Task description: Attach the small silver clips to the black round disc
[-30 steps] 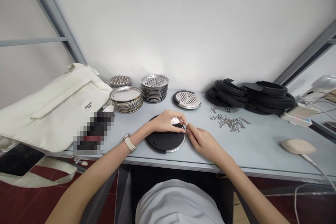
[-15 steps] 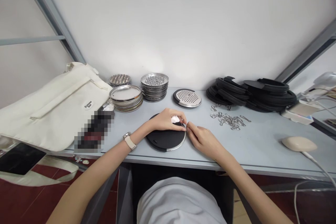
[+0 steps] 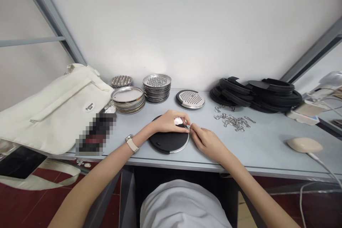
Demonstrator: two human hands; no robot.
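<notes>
A round black disc with a silver metal rim (image 3: 169, 142) lies flat near the table's front edge. My left hand (image 3: 171, 121) rests over its far side, thumb and fingers closed round a small metal wire clip (image 3: 187, 127) at the rim. A crumpled white piece (image 3: 178, 121), like tissue, shows inside the curl of that hand. From the right, the fingertips of my right hand (image 3: 204, 137) pinch the same clip. Fingers hide most of the clip and the part of the rim beneath it.
Loose wire clips (image 3: 233, 122) lie to the right. Black plastic holders (image 3: 272, 96) are piled behind them. Round metal grater plates (image 3: 157, 91) and flat metal discs (image 3: 128, 100) stand stacked at back left. One assembled grater (image 3: 191, 99), a cream bag (image 3: 61, 110) and a mouse-like device (image 3: 304, 145) surround me.
Both hands stay at the disc's rim with almost no movement. The view has shifted very slightly.
</notes>
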